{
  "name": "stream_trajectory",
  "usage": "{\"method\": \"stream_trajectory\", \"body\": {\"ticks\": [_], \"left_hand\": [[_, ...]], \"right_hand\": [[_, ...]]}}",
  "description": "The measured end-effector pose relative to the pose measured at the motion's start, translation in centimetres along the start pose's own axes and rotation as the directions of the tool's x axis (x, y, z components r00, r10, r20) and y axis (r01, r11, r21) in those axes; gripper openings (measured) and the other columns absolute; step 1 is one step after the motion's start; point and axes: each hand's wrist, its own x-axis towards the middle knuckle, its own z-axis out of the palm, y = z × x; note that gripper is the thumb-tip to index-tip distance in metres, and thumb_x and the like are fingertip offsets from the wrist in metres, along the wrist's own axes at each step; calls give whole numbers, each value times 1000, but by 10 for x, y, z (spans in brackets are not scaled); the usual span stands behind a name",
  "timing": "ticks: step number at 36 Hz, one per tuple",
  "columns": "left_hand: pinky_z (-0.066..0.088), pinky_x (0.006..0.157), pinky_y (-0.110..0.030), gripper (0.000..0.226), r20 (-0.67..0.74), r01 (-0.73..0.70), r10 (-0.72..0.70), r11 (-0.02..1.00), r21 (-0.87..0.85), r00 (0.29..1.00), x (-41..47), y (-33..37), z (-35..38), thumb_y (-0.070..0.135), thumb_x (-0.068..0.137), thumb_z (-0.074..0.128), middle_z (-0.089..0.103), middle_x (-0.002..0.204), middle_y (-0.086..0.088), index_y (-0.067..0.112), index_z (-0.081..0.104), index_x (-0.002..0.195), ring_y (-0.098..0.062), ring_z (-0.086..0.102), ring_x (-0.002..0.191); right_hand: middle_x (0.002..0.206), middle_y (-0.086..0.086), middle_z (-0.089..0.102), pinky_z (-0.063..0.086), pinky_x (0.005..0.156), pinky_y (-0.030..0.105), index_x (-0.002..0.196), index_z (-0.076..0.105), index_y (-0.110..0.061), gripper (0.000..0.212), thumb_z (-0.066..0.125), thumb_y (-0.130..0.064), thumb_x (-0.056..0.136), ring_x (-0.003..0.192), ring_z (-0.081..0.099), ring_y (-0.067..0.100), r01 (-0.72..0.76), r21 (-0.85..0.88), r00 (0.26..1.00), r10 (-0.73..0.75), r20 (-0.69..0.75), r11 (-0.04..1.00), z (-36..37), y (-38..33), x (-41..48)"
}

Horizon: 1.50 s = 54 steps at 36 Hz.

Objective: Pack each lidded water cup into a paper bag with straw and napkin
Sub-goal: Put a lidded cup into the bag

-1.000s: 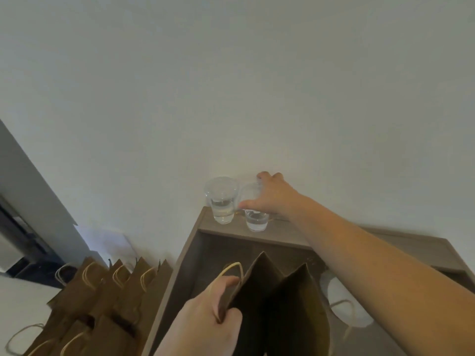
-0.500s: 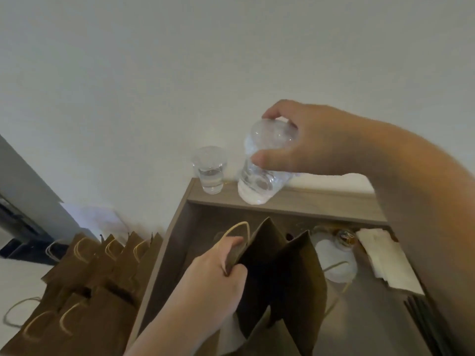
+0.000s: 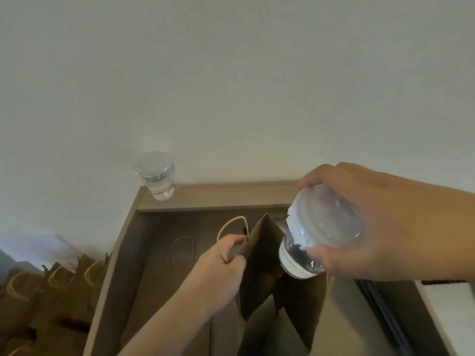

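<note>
Item one — a clear plastic cup with a domed clear lid (image 3: 317, 233), part-filled with water, is being held in the air by the right hand (image 3: 380, 227). The hand is gripping it from above and the side, fingers curled over the lid's far rim and the thumb (image 3: 323, 255) pressing the near wall, so the grasp is closed firmly on the cup. The cup is tilting, its lid facing toward the camera and its base pointing down at the mouth of the bag; it is hanging just above the opening, not yet inside.

Item two — an upright brown paper bag with pale twisted-cord handles (image 3: 267, 273) is standing in the middle of the grey-brown wooden desk surface (image 3: 159, 242). The left hand (image 3: 223, 265) is pinching the bag's left top edge next to one cord handle, fingers and thumb closed on the paper, holding the mouth open.

Item three: a second clear lidded plastic cup of water (image 3: 156, 174) is standing upright on the raised back ledge of the desk (image 3: 218, 196), against the plain white wall (image 3: 231, 86), well apart from the held cup.

Item four: a cluster of brown paper bags with cord handles (image 3: 51, 299) is standing off the desk's left side, lower down.

Item five: a flat brown bag with a looped handle (image 3: 181, 250) is lying on the desk, just left of the open bag.

Item six: a white sheet-like object (image 3: 452, 309) is showing at the right edge; its nature cannot be told.
</note>
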Motion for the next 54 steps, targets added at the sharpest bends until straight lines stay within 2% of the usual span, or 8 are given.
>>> {"method": "stream_trajectory", "body": {"ticks": [5,16,26,33,40,45,50,54], "left_hand": [[57,62,-20,42,8,-9,9,1000,-8,1000,1,-1,11,37,102,53,73,89,22,78,47,100,0,71,74],[56,69,-10,32,21,-53,53,999,-2,998,-3,-6,19,43,102,55,65,97,43,72,45,109,20,63,88],[60,79,-22,36,27,-93,90,985,144,996,-15,-1,20,48,90,54,71,89,20,77,42,108,0,69,80],[58,78,-17,46,30,-137,134,968,212,991,-27,4,15,48,84,58,59,95,47,84,32,98,15,63,83],[51,79,-11,52,42,-128,121,958,256,992,-36,5,11,44,86,56,66,96,32,69,34,126,3,66,88],[50,73,-10,48,81,-109,91,957,268,993,-36,5,10,40,89,54,68,93,28,63,41,128,8,66,84],[54,74,-18,49,56,-88,75,953,290,996,-37,6,9,39,85,51,69,90,22,66,40,124,2,66,81],[57,87,-27,52,19,-88,87,938,335,996,-41,5,6,39,86,49,68,100,20,59,40,133,-4,67,89]], "right_hand": [[129,-37,36,49,79,21,135,20,-65,88,62,-90,61,103,55,3,-3,-110,988,20,156,994,36,11,6],[129,-6,50,54,95,34,147,33,-36,85,77,-62,79,115,52,17,25,-280,969,45,243,960,97,7,37],[142,11,59,47,109,50,159,37,-13,67,68,-26,101,131,58,36,136,-487,788,203,581,863,148,-2,77],[151,14,53,41,116,51,157,43,-10,52,57,-21,108,141,49,35,149,-489,790,194,582,859,162,-5,92],[138,13,60,53,99,44,157,38,-14,71,74,-30,98,125,62,32,92,-436,861,149,487,895,157,1,86],[149,19,51,46,114,55,163,23,-14,79,69,-32,101,134,54,40,96,-415,816,167,553,905,192,14,93],[154,16,50,42,114,53,161,36,-13,59,56,-31,109,139,51,39,9,-331,833,176,524,943,206,26,93],[129,11,68,54,91,44,138,60,-18,46,73,-32,97,118,67,34,-49,-256,863,169,476,966,175,18,81]]}}
